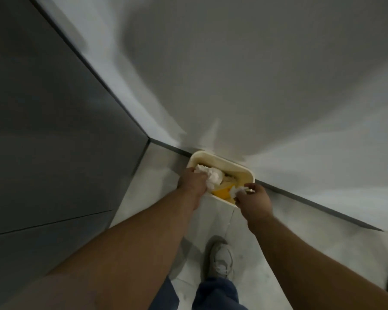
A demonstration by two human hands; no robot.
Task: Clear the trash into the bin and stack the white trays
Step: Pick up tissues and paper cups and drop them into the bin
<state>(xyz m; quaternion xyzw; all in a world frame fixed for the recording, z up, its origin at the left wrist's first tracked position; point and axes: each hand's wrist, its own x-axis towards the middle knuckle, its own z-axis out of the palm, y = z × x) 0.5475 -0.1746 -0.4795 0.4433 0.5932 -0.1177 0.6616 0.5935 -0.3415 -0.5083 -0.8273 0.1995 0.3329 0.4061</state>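
The cream bin [224, 161] stood on the floor [213, 220] against the foot of a pale wall [255, 86], near a corner with a dark panel [43, 130]. Both arms reached down so the trash hung directly over its open mouth, likely so that whatever was let go would drop inside and not onto the floor. The left hand [192, 182] was curled round a large crumpled white tissue [212, 175], gripping it just above the bin's far-left side. The right hand [254, 202] pinched a smaller white paper scrap [236, 191] between thumb and fingertips over the near-right corner. Neither hand had released yet. Inside the bin lay a yellow piece [222, 193] and other blurred rubbish. A grey shoe [221, 260] stood just short of the bin. The white trays were not in view, so stacking seemingly remained to be done.
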